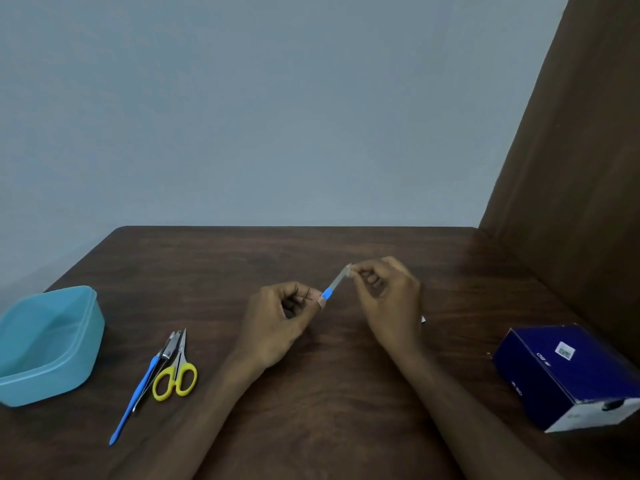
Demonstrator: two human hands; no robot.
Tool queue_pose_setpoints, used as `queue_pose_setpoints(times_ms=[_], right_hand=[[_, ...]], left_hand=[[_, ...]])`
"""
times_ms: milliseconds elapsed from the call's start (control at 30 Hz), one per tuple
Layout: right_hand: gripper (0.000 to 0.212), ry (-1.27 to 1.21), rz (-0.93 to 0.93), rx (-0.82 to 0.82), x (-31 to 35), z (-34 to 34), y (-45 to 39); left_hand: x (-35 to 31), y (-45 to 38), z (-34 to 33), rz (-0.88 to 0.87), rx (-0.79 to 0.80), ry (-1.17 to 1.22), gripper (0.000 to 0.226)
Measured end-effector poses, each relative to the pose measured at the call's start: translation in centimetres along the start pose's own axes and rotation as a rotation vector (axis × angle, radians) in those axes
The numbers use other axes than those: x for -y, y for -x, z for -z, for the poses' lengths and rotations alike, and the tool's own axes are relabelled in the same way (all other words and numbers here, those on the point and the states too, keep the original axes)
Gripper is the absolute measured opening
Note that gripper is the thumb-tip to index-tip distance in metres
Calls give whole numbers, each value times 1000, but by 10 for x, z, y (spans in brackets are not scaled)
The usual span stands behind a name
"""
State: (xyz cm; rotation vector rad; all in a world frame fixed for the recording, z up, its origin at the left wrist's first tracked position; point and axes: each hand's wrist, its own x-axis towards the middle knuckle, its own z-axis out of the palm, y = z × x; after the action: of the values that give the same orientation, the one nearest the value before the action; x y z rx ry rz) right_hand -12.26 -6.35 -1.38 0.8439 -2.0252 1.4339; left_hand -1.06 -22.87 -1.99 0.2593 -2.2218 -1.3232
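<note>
A slim tool [333,285] with a blue handle and a grey metal end is held between both hands above the middle of the dark wooden table [311,393]. My left hand [277,323] pinches its blue end, fingers curled. My right hand [388,299] pinches the grey tip between thumb and fingertips. The tool slants up to the right. A pale strip wraps one left fingertip by the blue end.
A light blue plastic tub [48,344] stands at the left edge. Yellow-handled scissors [176,370], a blue-handled tool [138,393] and a metal clipper [169,348] lie beside it. A dark blue box [568,375] sits at the right, near a brown side panel [571,168].
</note>
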Motion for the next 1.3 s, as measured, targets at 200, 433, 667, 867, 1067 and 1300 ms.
queue_pose_setpoints(times_ms=[200,433,667,867,1067,1300], right_hand=[[13,-60,46,5,21,8,11],[11,-329,-215,153,24,-15,15],[9,-410,-319,190,15,-15,12],[15,-370,-320,126,9,-15,9],[12,-314,-251,190,13,-14,15],[13,-297,-260,167,7,-14,10]], left_hand=[[1,-1,1,13,-54,0,7],[-4,4,1,-116,-60,-86,9],[-1,1,1,-43,-92,-13,17],[-1,-1,1,13,-44,62,22],[-3,-1,3,-4,4,113,22],[-1,-3,3,-28,7,146,26]])
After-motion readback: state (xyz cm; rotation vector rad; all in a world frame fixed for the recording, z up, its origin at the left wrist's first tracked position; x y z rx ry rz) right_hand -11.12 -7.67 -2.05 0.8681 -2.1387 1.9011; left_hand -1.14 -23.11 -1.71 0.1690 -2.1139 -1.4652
